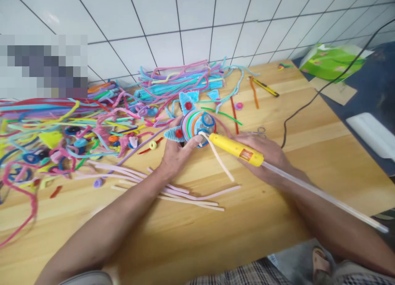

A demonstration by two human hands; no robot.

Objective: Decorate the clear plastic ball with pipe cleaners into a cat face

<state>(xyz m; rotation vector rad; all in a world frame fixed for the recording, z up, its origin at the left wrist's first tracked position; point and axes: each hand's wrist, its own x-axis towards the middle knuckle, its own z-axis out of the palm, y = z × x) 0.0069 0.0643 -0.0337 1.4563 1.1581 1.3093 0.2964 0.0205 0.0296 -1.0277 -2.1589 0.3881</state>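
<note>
Pipe-cleaner figure [193, 122] mid-table [277, 186], pipe-cleaner heap [61, 124] to its left, scissors [257, 131] right, utility knife [267, 87] behind.

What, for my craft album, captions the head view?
Left hand steadies pipe-cleaner craft; right hand holds glue gun against it.

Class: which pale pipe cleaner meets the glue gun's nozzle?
The cream pipe cleaner pinned by the left hand; the other pale ones lie loose on the table.

Bare wooden tabletop [191, 244] along near edge: passable. Left half obstructed by heap of multicoloured pipe cleaners [46, 124]; pale pink pipe cleaners [173, 192] strewn mid-front. Centre occupied: left hand [175, 153] clasping round striped pipe-cleaner figure [193, 124], right hand [268, 157] gripping yellow plastic glue gun [234, 148]. Thin black cable [296, 112] crosses right.
</note>
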